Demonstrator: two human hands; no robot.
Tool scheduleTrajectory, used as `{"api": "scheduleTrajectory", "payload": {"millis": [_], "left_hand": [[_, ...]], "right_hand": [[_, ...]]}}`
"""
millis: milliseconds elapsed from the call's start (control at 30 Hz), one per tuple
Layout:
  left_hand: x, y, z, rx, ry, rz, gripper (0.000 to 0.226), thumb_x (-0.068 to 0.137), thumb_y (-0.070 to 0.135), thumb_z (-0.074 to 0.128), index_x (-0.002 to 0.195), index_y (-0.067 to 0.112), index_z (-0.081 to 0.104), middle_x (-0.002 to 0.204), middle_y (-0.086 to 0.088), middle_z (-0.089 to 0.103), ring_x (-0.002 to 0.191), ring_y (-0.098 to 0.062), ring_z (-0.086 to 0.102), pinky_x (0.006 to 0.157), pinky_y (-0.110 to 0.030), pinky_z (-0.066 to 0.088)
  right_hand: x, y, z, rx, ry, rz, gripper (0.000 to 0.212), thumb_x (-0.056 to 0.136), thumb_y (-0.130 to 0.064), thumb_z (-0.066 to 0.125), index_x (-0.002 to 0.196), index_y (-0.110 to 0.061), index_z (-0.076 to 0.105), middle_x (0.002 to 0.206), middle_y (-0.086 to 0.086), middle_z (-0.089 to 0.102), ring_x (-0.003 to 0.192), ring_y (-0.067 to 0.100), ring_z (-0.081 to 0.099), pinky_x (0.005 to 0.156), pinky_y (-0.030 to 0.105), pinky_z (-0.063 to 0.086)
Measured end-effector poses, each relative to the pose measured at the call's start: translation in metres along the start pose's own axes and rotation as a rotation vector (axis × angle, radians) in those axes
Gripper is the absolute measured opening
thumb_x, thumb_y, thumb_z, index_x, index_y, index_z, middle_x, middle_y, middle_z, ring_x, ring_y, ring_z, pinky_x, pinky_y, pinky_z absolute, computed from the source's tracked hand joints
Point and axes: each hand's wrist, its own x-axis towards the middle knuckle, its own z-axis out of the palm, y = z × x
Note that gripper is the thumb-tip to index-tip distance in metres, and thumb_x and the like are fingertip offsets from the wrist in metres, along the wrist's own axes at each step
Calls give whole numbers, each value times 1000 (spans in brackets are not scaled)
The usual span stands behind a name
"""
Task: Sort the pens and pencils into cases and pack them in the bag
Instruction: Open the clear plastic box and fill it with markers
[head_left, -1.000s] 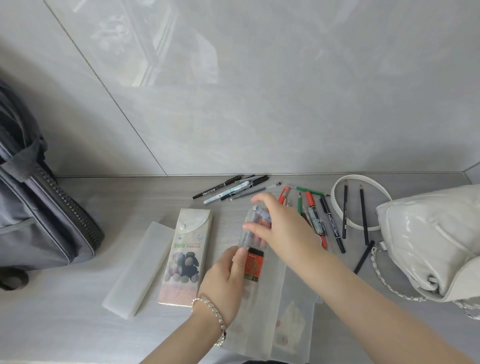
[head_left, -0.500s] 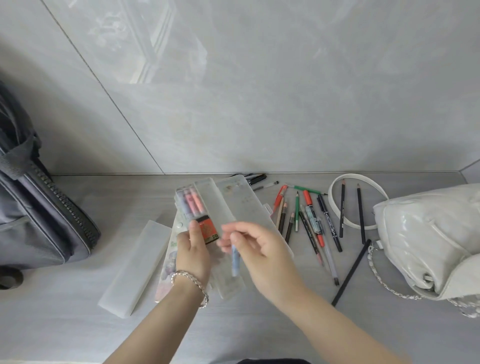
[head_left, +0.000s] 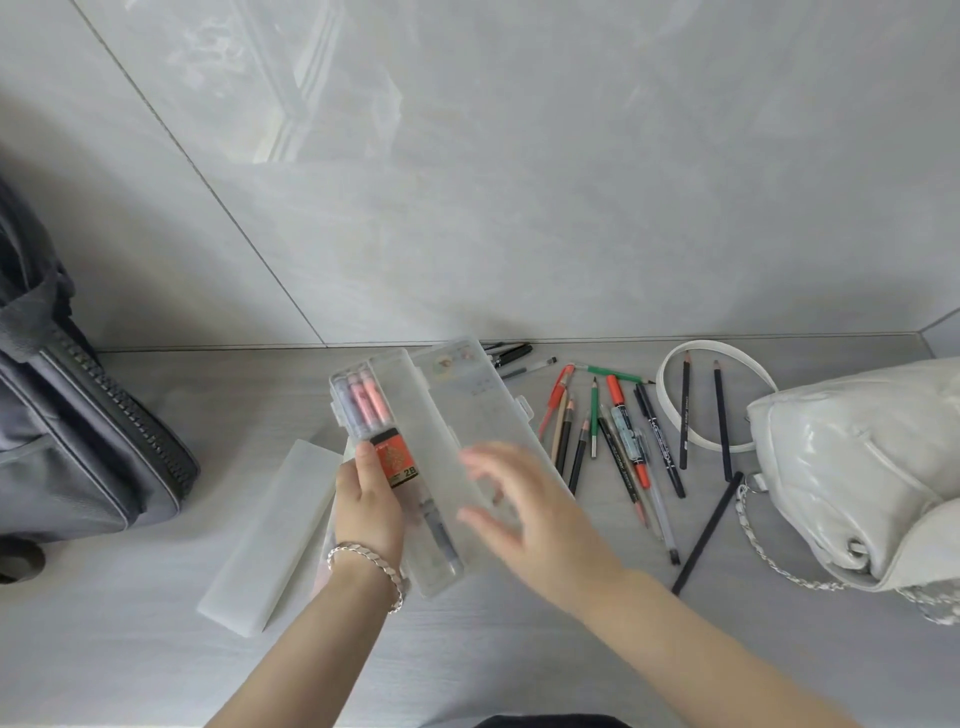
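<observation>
**A:** Report the position of the clear case (head_left: 415, 431).

**B:** It is at the centre of the frame, lifted off the grey surface (head_left: 156, 649) and tilted. Its far end points to the upper left. It is open, and the lid (head_left: 483, 410) lies folded out to the right of the tray.

**A:** Contents?

**B:** Pink pens (head_left: 363, 402) are at the upper end of the tray. An orange box (head_left: 397, 457) marked 2B is just below them. A dark pen (head_left: 439, 530) lies lengthwise in the lower half.

**A:** State of the left hand (head_left: 369, 512)?

**B:** It grips the left edge of the tray, with the thumb pressed on the orange box. A bracelet (head_left: 371, 558) circles the wrist.

**A:** State of the right hand (head_left: 524, 514)?

**B:** It is over the lower part of the lid, fingers spread apart. The hand is blurred, so contact with the lid cannot be confirmed.

**A:** Where are the loose pens and pencils (head_left: 613, 436)?

**B:** They lie on the surface right of centre, fanned out just beside the lid. Two dark pencils (head_left: 684, 410) cross a white strap (head_left: 670, 364) further right. A few black pens (head_left: 511, 353) lie against the wall, behind the lid.

**A:** Other items?

**B:** A frosted case (head_left: 270, 535) lies flat at lower left, beside the left wrist. A grey backpack (head_left: 78, 441) is at the left edge of the frame. A white bag (head_left: 857, 467) with a chain is at the right edge.
</observation>
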Motion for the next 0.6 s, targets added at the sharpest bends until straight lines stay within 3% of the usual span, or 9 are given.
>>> {"api": "scheduleTrajectory", "payload": {"millis": [67,100,200,300,400,533,600], "left_hand": [[7,-3,-4,14,-4,-6,33,98,41,24,88,19,47,83,2,51,92,-24,47,83,-32,34],[10,-5,-7,19,-11,-2,34,98,41,24,80,23,46,81,2,51,91,-26,49,84,-34,37],[14,-6,-12,45,-12,-1,35,97,43,26,73,28,46,89,-6,57,90,-32,58,89,-44,46],[11,-5,-15,40,-48,7,35,97,41,30,77,21,51,79,-4,55,72,-26,55,69,-36,48],[7,-4,-16,43,-83,22,36,97,39,32,94,10,54,75,-1,54,69,-21,54,55,-28,43],[9,-10,-18,58,-75,14,38,97,39,33,99,8,54,76,0,55,74,-24,56,57,-28,44],[8,-15,-18,81,-80,8,39,97,40,33,100,8,55,78,-1,56,79,-29,58,67,-37,50]], "right_hand": [[9,25,-16,-63,220,234,33,88,-16,56,121,-15,51,107,-4,52,91,-1,53,91,16,42],[14,39,-24,-125,279,385,32,89,-10,54,121,-11,52,111,0,51,94,8,56,92,22,44],[27,83,-42,-377,184,697,35,91,-6,46,126,-7,49,127,16,45,116,31,49,97,35,38],[32,108,-47,-593,-23,782,45,90,-6,45,135,-7,39,125,18,43,115,34,44,95,39,40],[30,120,-46,-673,-98,829,49,88,0,44,135,-9,37,121,18,44,112,34,44,91,41,43],[21,129,-47,-594,-66,827,35,90,-6,49,124,-6,45,116,20,47,110,36,46,90,39,42],[21,131,-50,-550,-57,840,35,89,-9,52,123,-4,45,113,23,51,105,39,51,86,40,44]]}}
